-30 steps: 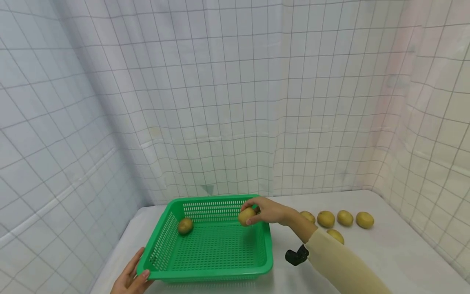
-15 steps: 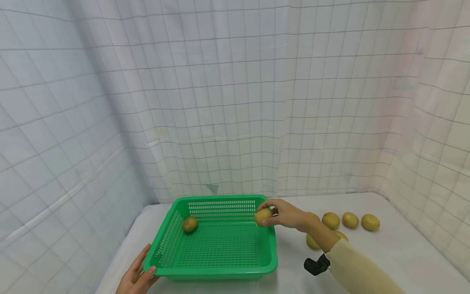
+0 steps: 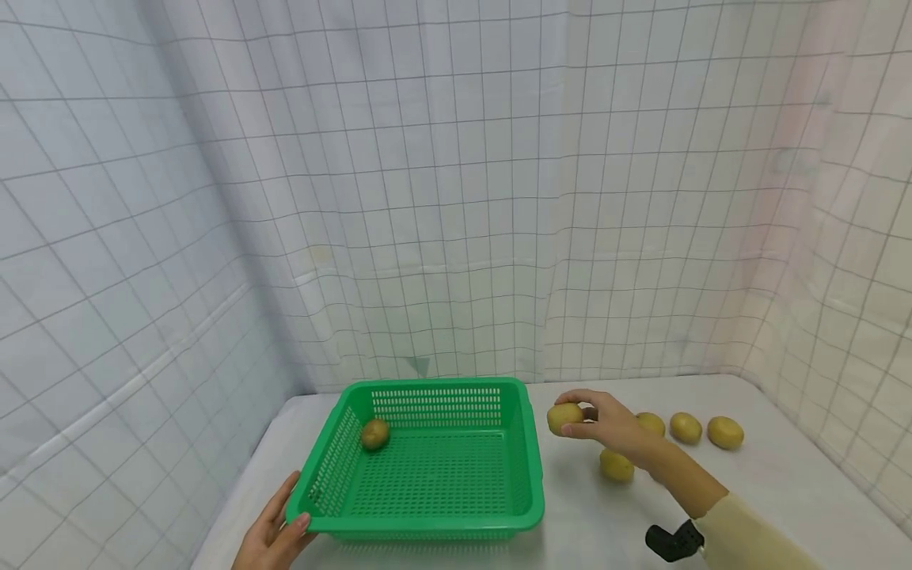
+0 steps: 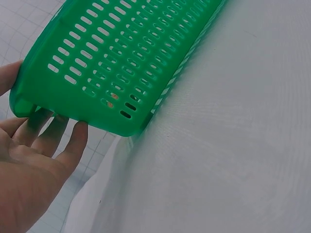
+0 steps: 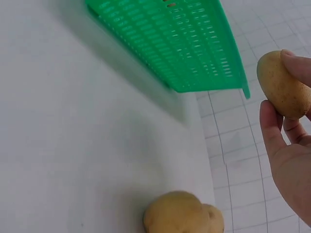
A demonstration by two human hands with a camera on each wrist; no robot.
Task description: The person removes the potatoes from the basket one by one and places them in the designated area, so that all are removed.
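My right hand (image 3: 607, 421) pinches a yellow-brown potato (image 3: 563, 419) between thumb and fingers, just right of the green plastic basket (image 3: 427, 524). In the right wrist view this potato (image 5: 283, 85) is held above the table, apart from the basket wall (image 5: 194, 53). My left hand (image 3: 271, 537) grips the basket's near left corner, thumb on the rim. In the left wrist view the fingers of the left hand (image 4: 36, 160) reach under that rim. Inside the basket, one potato (image 3: 374, 435) lies by the far left corner.
Several potatoes lie on the white table (image 3: 577, 522) at the right, among them a nearer potato (image 3: 616, 465) and a far right potato (image 3: 725, 433). My forearm partly covers that group. A black device (image 3: 674, 541) sits at my right wrist. White gridded sheets (image 3: 456, 198) enclose the table.
My right hand has moved right, from inside the basket to beyond its right rim, still holding the potato. The left hand keeps its grip on the corner. The head view has shifted slightly.
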